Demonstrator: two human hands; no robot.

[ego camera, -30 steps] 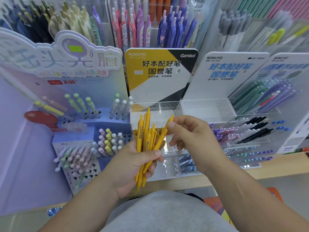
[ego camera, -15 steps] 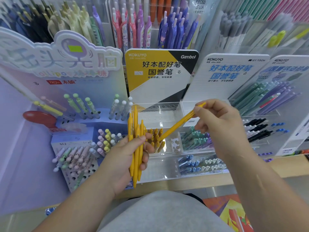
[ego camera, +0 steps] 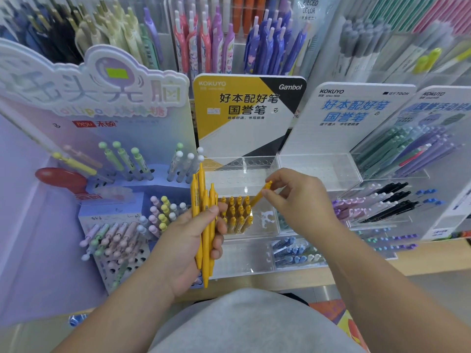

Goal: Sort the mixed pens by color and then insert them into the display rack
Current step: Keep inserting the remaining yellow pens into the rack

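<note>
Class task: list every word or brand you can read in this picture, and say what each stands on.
"KOKUYO", "Gambol", "好本配好笔 国誉笔": yellow card.
"KOKUYO", "GY TOON", "好本配好笔 国誉笔": white card.
"KOKUYO": right card.
"PIECED COLOR": packet.
"hesu 禾硕": purple board.
Other print: too small or blurred to read.

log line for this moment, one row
left hand: grips yellow pen bundle | right hand: pinches single yellow pen, tilted over clear rack | rack: some seated pens
</note>
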